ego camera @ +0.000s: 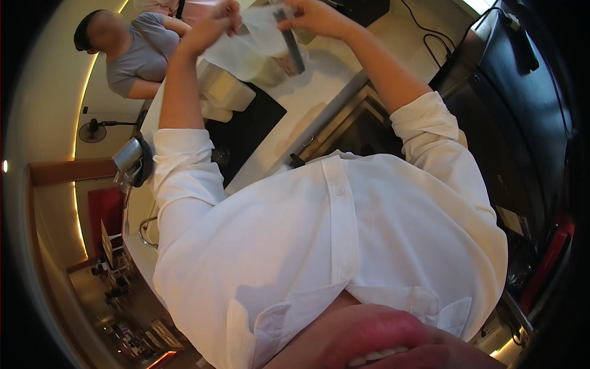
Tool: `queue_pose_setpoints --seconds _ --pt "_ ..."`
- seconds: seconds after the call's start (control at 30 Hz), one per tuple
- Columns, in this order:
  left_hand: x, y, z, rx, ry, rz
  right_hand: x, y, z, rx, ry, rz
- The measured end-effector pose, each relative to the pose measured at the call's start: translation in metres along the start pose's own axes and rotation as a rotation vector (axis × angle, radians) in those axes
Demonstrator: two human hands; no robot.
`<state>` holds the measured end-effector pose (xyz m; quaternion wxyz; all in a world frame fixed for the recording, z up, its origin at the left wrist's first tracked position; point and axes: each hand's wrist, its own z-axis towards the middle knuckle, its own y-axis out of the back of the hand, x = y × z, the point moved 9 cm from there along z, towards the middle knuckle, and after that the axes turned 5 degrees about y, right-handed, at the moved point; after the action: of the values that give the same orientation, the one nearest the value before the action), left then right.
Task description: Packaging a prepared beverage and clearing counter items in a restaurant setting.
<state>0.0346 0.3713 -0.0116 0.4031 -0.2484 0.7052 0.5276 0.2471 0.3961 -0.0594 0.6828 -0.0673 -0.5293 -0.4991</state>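
Note:
A translucent plastic bag (246, 50) stretches between my two hands at the top of the view. My left hand (214, 27) pinches its left edge. The fingers of my right hand (311, 18) grip its upper right edge, beside a long dark strip (291, 44); whether the strip is inside the bag or in front of it, I cannot tell. Something pale green and a reddish item show blurred at the bag's lower part. Just below, pale plastic containers (226, 87) sit together, partly over a black panel (251, 124) in the light counter.
A person in a grey shirt (145, 55) stands across the counter, another in pink beside them. A metal pitcher (128, 154) is at the left. Near my body runs the counter's grey edge (322, 117); a large black appliance (502, 101) and cables (438, 44) are at the right.

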Motion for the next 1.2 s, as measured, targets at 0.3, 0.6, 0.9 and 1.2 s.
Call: queue_pose_setpoints --seconds 0.3,0.6,0.9,1.2 --pt "-0.146 0.163 -0.033 -0.492 -0.095 0.227 0.043 0.008 0.011 -0.426 -0.015 0.238" --pt "-0.081 0.232 -0.002 -0.679 -0.046 0.608 0.032 -0.064 -0.085 0.094 -0.214 0.252" --pt "-0.030 0.256 0.010 -0.688 -0.212 0.669 0.002 -0.063 -0.129 0.107 -0.375 0.317" --pt "-0.044 0.233 0.010 -0.730 -0.301 0.975 -0.007 -0.090 -0.142 0.172 -0.408 0.352"
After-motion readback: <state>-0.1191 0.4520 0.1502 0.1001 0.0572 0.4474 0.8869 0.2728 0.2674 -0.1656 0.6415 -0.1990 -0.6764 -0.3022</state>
